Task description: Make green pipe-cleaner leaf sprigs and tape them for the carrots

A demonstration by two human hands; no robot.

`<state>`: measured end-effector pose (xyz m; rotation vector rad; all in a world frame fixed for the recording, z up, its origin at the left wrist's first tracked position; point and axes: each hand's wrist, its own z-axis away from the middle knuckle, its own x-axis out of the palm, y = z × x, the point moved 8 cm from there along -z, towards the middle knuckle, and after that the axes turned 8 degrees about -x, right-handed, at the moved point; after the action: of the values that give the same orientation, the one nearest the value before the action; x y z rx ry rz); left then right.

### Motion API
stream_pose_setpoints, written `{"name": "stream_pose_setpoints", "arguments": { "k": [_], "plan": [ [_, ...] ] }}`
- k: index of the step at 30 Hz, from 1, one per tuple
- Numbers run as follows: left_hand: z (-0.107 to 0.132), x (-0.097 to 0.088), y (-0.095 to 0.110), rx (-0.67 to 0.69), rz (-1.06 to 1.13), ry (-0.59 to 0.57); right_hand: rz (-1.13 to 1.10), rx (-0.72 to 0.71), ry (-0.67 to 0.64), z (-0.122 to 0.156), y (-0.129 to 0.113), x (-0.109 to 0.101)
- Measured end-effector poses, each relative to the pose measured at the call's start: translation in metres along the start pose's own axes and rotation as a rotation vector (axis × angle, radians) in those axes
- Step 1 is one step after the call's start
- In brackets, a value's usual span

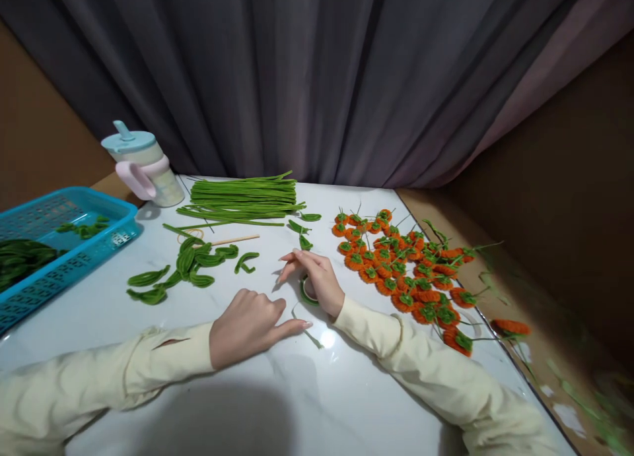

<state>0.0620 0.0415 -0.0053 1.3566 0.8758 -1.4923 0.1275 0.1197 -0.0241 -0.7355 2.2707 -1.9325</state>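
Nearest, left hand [247, 327]: fingers curled in, thumb stretched towards the right hand; the palm faces away, so I can't tell whether anything is gripped.
Thin green strand [313, 338]: on the table beside the left thumb tip; its other end is lost near the thumb, so contact is unclear.
Right hand [319, 281]: just beyond the left, fingers bent and pointing left; whether they pinch something I can't make out.
Tape roll [304, 296]: lying flat beneath the right hand, partly covered by it, perhaps kept there so both hands reach it easily.
Orange pieces [384, 270]: right of the right hand, green-topped, grouped loosely, seemingly so their thin stems don't tangle; many overlap, and I can't count them. One outlying orange piece [510, 327] sits at the table's right edge, its support unclear.
Green leaf loops [185, 261]: heaped beyond the left hand, likely for easy picking.
Blue basket [74, 271]: far left of the left hand, cut off by the view; the dark green heap inside is hard to read.
Wooden stick [235, 240]: past the leaf loops, one end hidden among them.
Green stems [242, 198]: beyond both hands, laid side by side, presumably for tidiness.
Lidded cup [166, 187]: behind the basket, apparently out of the way.
Curtain [297, 80]: farthest, hiding whatever lies behind.
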Motion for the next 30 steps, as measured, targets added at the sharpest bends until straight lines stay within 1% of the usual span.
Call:
{"name": "stream_pose_setpoints", "arguments": {
  "k": [2,5,7,10,13,16,18,19,21,25,27,30],
  "plan": [
    [-0.010,0.004,0.003,-0.015,-0.006,-0.007,-0.017,0.001,0.008,0.000,0.000,0.000],
    [-0.020,0.002,0.004,-0.003,-0.034,-0.013,-0.011,0.011,0.010,0.001,-0.001,0.000],
    [-0.021,0.002,0.000,0.020,-0.028,-0.057,0.010,0.011,0.010,0.001,-0.002,-0.001],
    [-0.017,-0.002,-0.012,0.042,0.068,-0.137,0.032,0.001,0.009,0.001,-0.003,-0.002],
    [-0.011,-0.007,-0.026,0.019,0.232,-0.200,0.047,-0.003,0.008,0.000,-0.002,-0.003],
    [-0.007,-0.004,-0.034,-0.007,0.521,-0.320,0.069,-0.013,-0.005,0.000,-0.003,-0.002],
    [-0.006,0.000,-0.039,-0.034,0.722,-0.406,0.114,-0.030,-0.054,0.001,-0.006,0.002],
    [-0.006,0.000,-0.041,-0.049,0.792,-0.431,0.146,-0.039,-0.093,0.003,-0.007,0.005],
    [-0.008,-0.002,-0.047,-0.069,0.855,-0.436,0.222,-0.052,-0.181,0.007,-0.006,0.012],
    [-0.010,-0.011,-0.055,-0.053,0.827,-0.392,0.365,-0.066,-0.344,0.014,0.000,0.022],
    [-0.010,-0.015,-0.056,-0.026,0.824,-0.356,0.379,-0.053,-0.405,0.016,0.003,0.026],
    [-0.010,-0.016,-0.059,-0.001,0.866,-0.339,0.344,0.009,-0.454,0.017,0.007,0.028]
  ]
}}
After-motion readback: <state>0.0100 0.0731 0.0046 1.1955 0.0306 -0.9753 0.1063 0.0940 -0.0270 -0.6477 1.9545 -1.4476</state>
